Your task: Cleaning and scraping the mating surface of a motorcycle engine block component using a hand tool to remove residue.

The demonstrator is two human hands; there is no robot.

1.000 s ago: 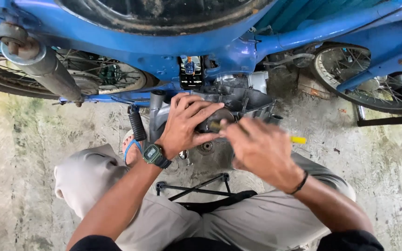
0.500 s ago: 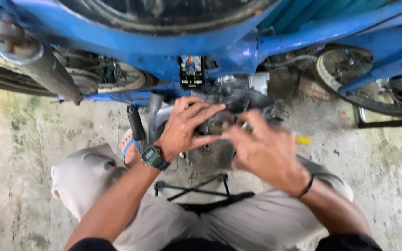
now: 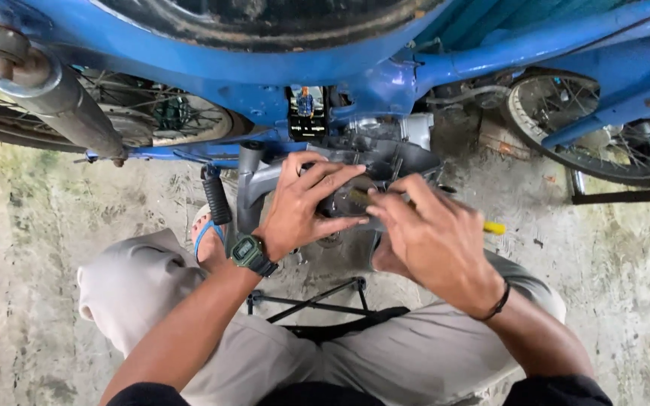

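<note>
A round dark engine part point(image 3: 351, 201) is held at the middle of the scene, against the grey engine casing point(image 3: 385, 162) under the blue motorcycle frame point(image 3: 265, 71). Its round face is turned up and toward the near side; its axis runs roughly from near to far. The left hand point(image 3: 302, 207) is wrapped around the part from the left, fingers curled over its far rim and thumb beneath. The right hand point(image 3: 430, 233) is closed narrowly on a slim tool whose yellow end point(image 3: 494, 228) sticks out to the right; the tool's long axis lies left to right, its working end pointed at the part and hidden behind the fingers. Whether the tip touches the part cannot be told.

A black kick-start lever point(image 3: 217, 197) stands just left of the left hand, with a blue sandal point(image 3: 206, 233) beside it. A grey exhaust pipe point(image 3: 54, 94) slants at far left before a spoked wheel point(image 3: 159, 120); a second spoked wheel point(image 3: 596, 131) is seen at far right. A black stand point(image 3: 317, 301) lies on the concrete floor point(image 3: 24, 248) between the knees.
</note>
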